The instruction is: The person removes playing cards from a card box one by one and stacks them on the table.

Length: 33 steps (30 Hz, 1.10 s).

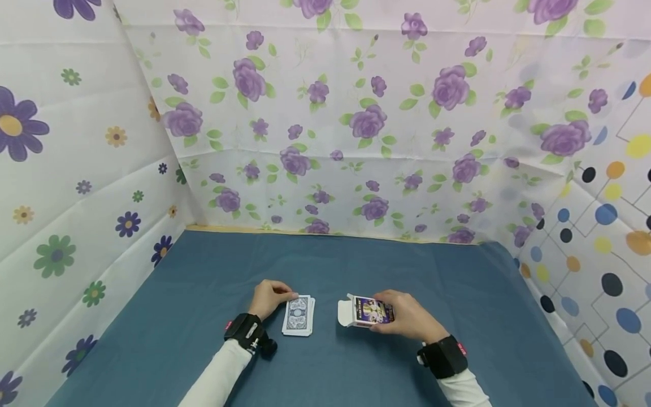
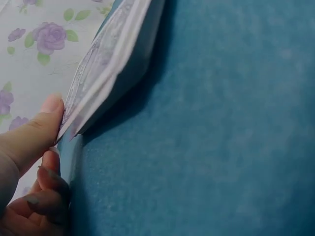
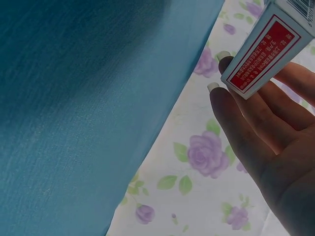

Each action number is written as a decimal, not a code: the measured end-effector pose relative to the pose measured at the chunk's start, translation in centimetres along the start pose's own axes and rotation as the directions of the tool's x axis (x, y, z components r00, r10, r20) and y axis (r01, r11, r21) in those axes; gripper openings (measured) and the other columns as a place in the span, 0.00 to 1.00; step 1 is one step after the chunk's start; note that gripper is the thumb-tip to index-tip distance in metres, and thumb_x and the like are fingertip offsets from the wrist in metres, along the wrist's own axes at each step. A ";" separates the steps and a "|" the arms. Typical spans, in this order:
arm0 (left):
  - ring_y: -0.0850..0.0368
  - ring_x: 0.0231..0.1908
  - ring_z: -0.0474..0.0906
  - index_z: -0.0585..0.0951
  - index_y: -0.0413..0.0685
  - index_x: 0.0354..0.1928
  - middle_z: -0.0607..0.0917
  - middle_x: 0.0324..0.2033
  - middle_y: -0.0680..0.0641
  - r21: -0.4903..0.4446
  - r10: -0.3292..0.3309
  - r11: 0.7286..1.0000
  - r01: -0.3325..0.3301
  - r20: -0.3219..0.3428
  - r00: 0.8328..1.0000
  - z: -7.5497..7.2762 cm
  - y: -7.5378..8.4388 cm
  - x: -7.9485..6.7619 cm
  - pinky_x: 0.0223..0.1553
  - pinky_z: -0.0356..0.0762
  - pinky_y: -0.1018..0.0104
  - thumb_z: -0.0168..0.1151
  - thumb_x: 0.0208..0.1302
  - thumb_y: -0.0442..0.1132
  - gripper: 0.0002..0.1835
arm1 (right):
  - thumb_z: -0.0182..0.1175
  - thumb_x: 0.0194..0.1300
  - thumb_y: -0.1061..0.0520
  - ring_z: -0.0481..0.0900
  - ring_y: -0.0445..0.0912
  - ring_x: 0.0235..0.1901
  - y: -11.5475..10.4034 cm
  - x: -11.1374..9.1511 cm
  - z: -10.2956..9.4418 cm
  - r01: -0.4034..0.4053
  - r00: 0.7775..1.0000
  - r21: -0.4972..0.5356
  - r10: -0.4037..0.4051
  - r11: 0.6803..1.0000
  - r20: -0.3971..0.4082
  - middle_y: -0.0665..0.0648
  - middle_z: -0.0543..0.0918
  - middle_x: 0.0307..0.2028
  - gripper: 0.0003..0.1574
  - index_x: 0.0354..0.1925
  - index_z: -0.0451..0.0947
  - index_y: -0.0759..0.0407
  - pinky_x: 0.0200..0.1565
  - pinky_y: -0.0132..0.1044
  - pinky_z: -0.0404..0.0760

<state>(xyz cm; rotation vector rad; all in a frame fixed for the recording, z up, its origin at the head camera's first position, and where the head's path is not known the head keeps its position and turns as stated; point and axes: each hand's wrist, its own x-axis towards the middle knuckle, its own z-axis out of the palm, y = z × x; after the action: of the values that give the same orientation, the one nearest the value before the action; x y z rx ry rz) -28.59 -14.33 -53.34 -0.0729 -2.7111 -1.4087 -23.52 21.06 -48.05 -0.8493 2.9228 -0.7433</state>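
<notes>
Left sleeve [image 1: 216,376] was cut off by the bottom edge; left hand [image 1: 270,298] reached in, thumb and fingers pinching the upper left corner of the card deck [image 1: 298,317], patterned back up, just left of center over blue cloth [image 1: 325,367]. Left wrist view cropped the deck's far end; couldn't tell if its underside lay fully flat. Right of it, apart, was the card box [image 1: 371,312], flap open toward the deck, front lettering too small to read. Red panel [image 3: 265,54] had blurred white print; barcode [image 3: 302,9] was cropped. Right hand [image 1: 411,317] clamped the box's right end, fingers partly hidden.
</notes>
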 end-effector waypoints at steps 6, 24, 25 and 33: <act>0.62 0.22 0.75 0.88 0.51 0.24 0.85 0.21 0.53 -0.009 0.012 1.000 -0.012 -0.009 1.000 0.1 0.3 0.0 0.29 0.72 0.69 0.76 0.48 0.41 0.05 | 0.70 0.52 0.35 0.80 0.46 0.50 0.0 0.0 -0.1 0.003 1.000 0.004 -0.003 1.000 -0.002 0.56 0.81 0.53 0.43 0.58 0.77 0.59 0.47 0.45 0.77; 0.61 0.30 0.78 0.88 0.46 0.36 0.87 0.32 0.48 -0.024 0.061 0.998 -0.061 0.000 0.998 -0.6 3.2 -1.2 0.34 0.75 0.65 0.67 0.61 0.41 0.06 | 0.69 0.52 0.34 0.79 0.45 0.49 -0.4 -0.1 -0.1 -0.016 1.000 0.008 0.016 1.000 0.005 0.55 0.81 0.53 0.43 0.58 0.77 0.58 0.46 0.43 0.77; 0.60 0.30 0.79 0.87 0.45 0.37 0.87 0.32 0.48 -0.033 0.086 0.996 -0.085 0.048 0.995 -0.6 4.1 -1.7 0.34 0.75 0.66 0.66 0.62 0.40 0.07 | 0.69 0.52 0.34 0.79 0.45 0.49 -0.5 -0.2 -0.2 -0.018 1.000 0.007 0.018 1.000 0.007 0.55 0.81 0.53 0.43 0.58 0.77 0.57 0.46 0.43 0.77; 0.59 0.22 0.76 0.86 0.39 0.39 0.86 0.29 0.39 -0.152 0.210 0.974 -0.167 0.338 0.917 1.6 10.7 -5.0 0.23 0.71 0.70 0.60 0.68 0.39 0.10 | 0.70 0.53 0.35 0.79 0.42 0.45 -1.2 0.2 -0.4 0.010 1.000 -0.007 -0.010 1.000 -0.004 0.54 0.81 0.52 0.42 0.58 0.76 0.57 0.43 0.38 0.77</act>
<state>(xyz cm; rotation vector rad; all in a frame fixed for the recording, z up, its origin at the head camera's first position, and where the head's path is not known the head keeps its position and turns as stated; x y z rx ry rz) -22.80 -6.86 -46.07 -0.6388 -2.7832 -1.6320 -23.13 20.27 -47.15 -0.8644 2.9286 -0.7368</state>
